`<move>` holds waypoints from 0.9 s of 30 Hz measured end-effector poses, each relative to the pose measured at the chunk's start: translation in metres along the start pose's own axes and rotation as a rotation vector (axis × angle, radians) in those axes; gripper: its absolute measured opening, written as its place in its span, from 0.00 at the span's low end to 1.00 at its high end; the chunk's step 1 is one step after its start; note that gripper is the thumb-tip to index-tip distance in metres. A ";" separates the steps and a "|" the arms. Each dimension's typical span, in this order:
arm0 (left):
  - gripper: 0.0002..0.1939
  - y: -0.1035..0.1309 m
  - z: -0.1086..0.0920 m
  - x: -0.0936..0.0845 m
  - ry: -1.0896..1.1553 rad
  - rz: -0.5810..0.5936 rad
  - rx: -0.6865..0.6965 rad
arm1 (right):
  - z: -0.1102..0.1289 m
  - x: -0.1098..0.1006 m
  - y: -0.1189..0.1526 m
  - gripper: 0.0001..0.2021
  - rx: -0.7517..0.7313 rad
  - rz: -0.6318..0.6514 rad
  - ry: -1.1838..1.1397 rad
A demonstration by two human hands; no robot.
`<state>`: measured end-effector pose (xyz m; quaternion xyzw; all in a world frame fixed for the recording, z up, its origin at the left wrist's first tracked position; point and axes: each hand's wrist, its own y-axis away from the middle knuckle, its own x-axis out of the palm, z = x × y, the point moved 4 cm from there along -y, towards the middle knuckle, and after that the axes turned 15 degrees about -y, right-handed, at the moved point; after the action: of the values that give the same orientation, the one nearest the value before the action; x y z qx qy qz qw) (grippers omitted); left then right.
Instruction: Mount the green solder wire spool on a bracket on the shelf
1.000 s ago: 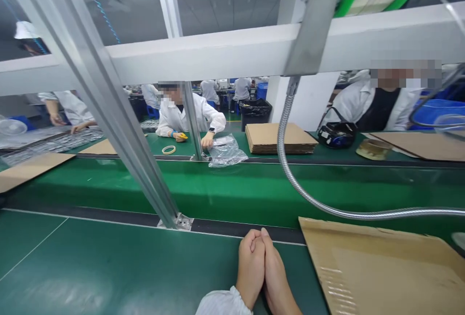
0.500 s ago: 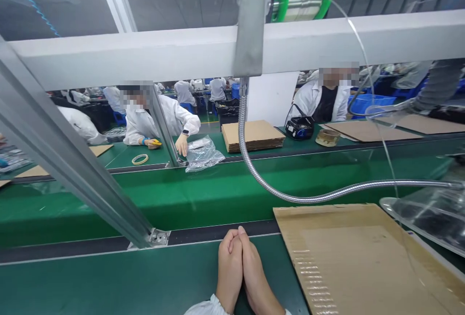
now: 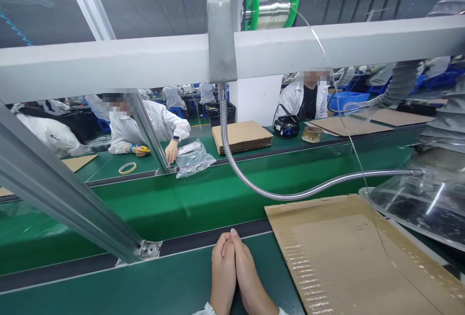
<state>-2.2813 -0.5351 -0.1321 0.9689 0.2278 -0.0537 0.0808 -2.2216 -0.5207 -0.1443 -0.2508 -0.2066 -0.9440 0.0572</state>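
Note:
My left hand [image 3: 223, 269] and my right hand [image 3: 247, 271] rest together on the green worktop [image 3: 170, 281], near its far edge. Their palms face each other and touch, with the fingers folded in and pressed together at the tips. Both hands are closed, and no object shows in or between them. Just to their right lies a flat cardboard sheet [image 3: 337, 252] with glossy tape along its edges. White cuffs show at both wrists.
A flexible metal hose [image 3: 276, 196] curves ahead of my hands, under a white beam [image 3: 145, 58] carrying a solder wire spool [image 3: 272, 12]. An aluminium post [image 3: 72, 198] slants at left. Across the green belt, a co-worker's hand [image 3: 171, 151] touches a clear plastic bag [image 3: 194, 159].
The view has turned slightly to the right, so the surroundings sit farther left. My hands stay pressed together in the same pose.

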 end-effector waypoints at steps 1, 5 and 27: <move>0.18 0.000 0.000 0.000 -0.003 0.001 -0.002 | 0.001 0.000 0.000 0.28 0.001 -0.007 0.006; 0.17 0.000 0.002 0.001 -0.007 0.012 -0.010 | 0.001 -0.001 0.000 0.27 -0.011 -0.022 -0.001; 0.09 0.002 0.012 0.002 -0.026 -0.085 -0.030 | -0.010 -0.019 -0.010 0.31 0.112 -0.022 0.147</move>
<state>-2.2791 -0.5384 -0.1436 0.9562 0.2687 -0.0663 0.0959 -2.2117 -0.5161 -0.1655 -0.1749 -0.2570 -0.9474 0.0760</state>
